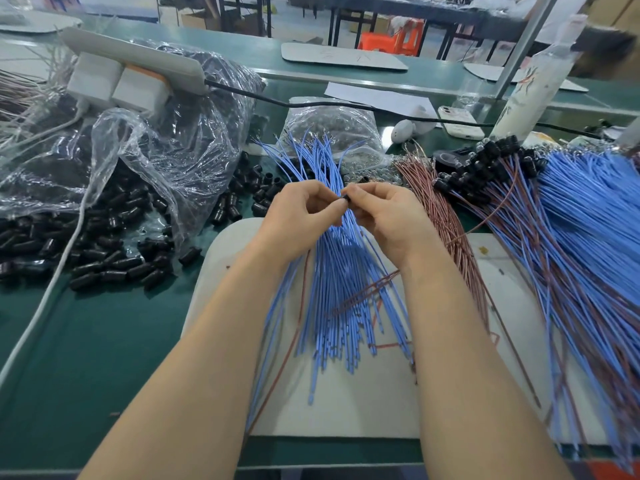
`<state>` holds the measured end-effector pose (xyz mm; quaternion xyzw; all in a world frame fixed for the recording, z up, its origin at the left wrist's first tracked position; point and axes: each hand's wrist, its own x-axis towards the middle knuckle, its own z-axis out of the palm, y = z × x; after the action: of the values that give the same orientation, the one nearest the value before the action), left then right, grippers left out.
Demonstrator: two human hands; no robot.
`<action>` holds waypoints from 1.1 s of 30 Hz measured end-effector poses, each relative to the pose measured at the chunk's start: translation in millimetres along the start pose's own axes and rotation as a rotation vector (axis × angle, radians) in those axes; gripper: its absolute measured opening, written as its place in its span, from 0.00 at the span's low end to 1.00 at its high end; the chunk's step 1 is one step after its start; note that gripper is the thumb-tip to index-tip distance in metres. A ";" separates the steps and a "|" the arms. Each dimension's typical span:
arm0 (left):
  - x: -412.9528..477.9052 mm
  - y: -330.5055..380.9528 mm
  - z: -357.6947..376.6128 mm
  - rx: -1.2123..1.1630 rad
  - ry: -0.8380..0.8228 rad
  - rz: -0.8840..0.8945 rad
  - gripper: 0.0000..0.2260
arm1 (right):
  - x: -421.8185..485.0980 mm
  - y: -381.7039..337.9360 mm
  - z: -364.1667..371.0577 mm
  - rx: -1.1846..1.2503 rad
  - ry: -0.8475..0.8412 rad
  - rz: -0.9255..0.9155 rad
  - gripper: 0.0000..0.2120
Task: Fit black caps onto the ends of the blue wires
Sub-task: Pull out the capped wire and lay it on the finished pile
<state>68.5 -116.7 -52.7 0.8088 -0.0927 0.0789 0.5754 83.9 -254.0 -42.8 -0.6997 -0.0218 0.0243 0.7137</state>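
Both my grips are narrow. My left hand [304, 216] and right hand [384, 216] meet fingertip to fingertip, pinching one black cap [346, 201]. It sits between them, mostly hidden, above the blue wires [332, 278] fanned on the table [104, 341]. I'd hold the wire end short and stiff, line it up with the cap's mouth, then push straight in — no bending.
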 end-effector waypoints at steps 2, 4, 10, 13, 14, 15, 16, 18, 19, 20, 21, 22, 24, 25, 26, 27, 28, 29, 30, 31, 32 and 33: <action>0.9 -1.4 3.2 0.102 0.054 0.002 0.04 | 0.7 2.9 2.9 -0.294 0.099 -0.139 0.04; 1.2 -1.5 2.9 0.112 0.075 0.024 0.05 | 0.8 2.7 3.3 -0.292 0.121 -0.166 0.05; 0.6 -3.0 4.2 -0.021 0.032 0.005 0.04 | -1.7 -2.8 -2.9 -0.174 0.036 -0.021 0.08; 3.0 -2.5 0.3 -0.135 0.108 -0.066 0.04 | -3.7 -9.6 -15.9 -0.457 0.257 -0.082 0.10; 3.0 -0.3 -1.7 -0.199 0.123 -0.097 0.05 | -5.7 -13.4 -24.4 -0.579 0.347 -0.088 0.10; 3.0 3.0 -2.9 -0.270 0.113 -0.121 0.05 | -8.5 -17.4 -34.5 -0.691 0.431 -0.077 0.10; 2.6 7.1 -2.8 -0.324 0.070 -0.130 0.06 | -12.4 -20.8 -45.0 -0.777 0.485 -0.051 0.10; 2.0 18.4 1.9 -0.315 -0.104 -0.122 0.07 | -20.8 -24.6 -62.2 -0.893 0.482 0.044 0.09; 2.5 24.6 7.4 -0.265 -0.209 -0.126 0.08 | -25.2 -25.4 -68.5 -0.932 0.450 0.106 0.09; 3.3 30.9 13.1 -0.203 -0.304 -0.137 0.08 | -29.1 -25.5 -72.4 -0.960 0.415 0.164 0.10; 4.9 37.3 20.3 -0.138 -0.386 -0.152 0.08 | -32.0 -24.7 -75.4 -0.979 0.388 0.210 0.11; 6.5 43.7 28.0 -0.069 -0.450 -0.165 0.08 | -34.6 -23.5 -77.8 -0.995 0.376 0.243 0.13; 9.2 54.5 44.0 0.055 -0.524 -0.167 0.09 | -35.3 -18.2 -81.4 -1.005 0.385 0.272 0.12; 9.6 58.9 52.2 0.096 -0.549 -0.167 0.10 | -34.8 -15.9 -82.8 -1.004 0.401 0.277 0.11; 9.2 62.2 59.5 0.124 -0.576 -0.172 0.11 | -34.1 -14.1 -83.3 -1.004 0.418 0.285 0.10; 8.9 64.4 66.4 0.143 -0.601 -0.181 0.13 | -33.3 -12.8 -84.1 -1.004 0.430 0.297 0.11; 8.9 65.4 72.2 0.154 -0.623 -0.195 0.14 | -33.1 -12.0 -85.1 -1.007 0.436 0.311 0.12; 9.2 65.6 76.5 0.156 -0.642 -0.209 0.15 | -33.0 -11.6 -86.4 -1.011 0.439 0.322 0.13; 9.7 65.9 79.1 0.148 -0.658 -0.218 0.14 | -34.3 -12.3 -88.1 -1.015 0.447 0.317 0.13; 10.7 66.4 80.8 0.125 -0.666 -0.225 0.11 | -36.4 -13.9 -91.1 -1.014 0.468 0.291 0.12; 12.1 67.4 81.0 0.088 -0.666 -0.230 0.09 | -39.0 -17.0 -95.6 -1.003 0.505 0.247 0.12; 13.9 68.9 81.4 0.045 -0.659 -0.229 0.08 | -42.0 -21.2 -101.3 -0.987 0.554 0.195 0.13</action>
<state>67.2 -216.6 -12.8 0.8085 -0.1802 -0.2496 0.5016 48.7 -358.3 -23.4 -0.9289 0.2222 -0.1074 0.2762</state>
